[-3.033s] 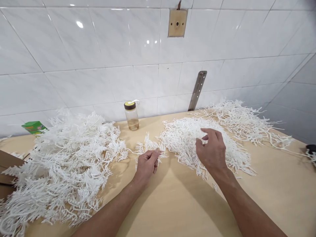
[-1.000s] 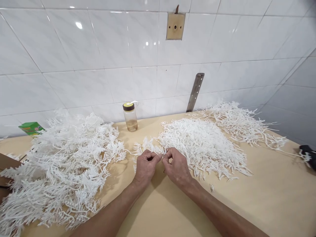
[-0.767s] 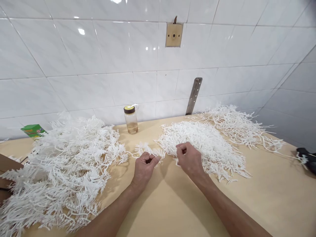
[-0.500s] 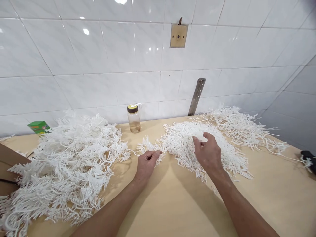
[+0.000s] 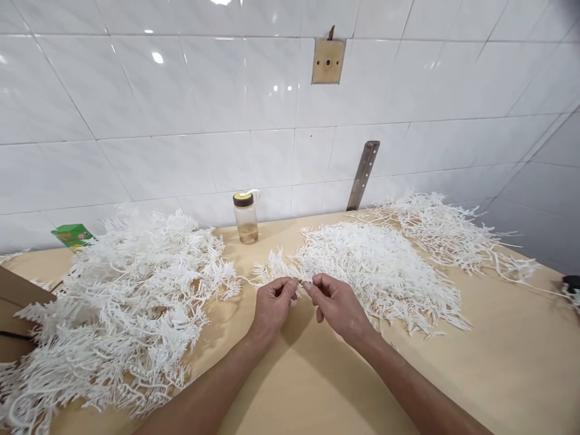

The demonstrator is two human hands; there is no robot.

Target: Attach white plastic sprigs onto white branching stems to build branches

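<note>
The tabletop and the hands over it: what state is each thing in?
Bottle: upright, lid on, partly filled.
Metal strip: tilted, at the wall.
Green carton: partly hidden; open or closed, can't tell.
Left heap: loose, tangled.
Middle heap: loose, spread out.
Left hand: fingertips pinched.
Right hand: fingertips pinched; anything between, too small to tell.

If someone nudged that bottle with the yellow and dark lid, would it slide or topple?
The bottle would probably slide under a low push, since it stands upright on a flat base. Pushed near its top, it might tip, being taller than wide. Its liquid, low inside, should steady it somewhat.
</note>
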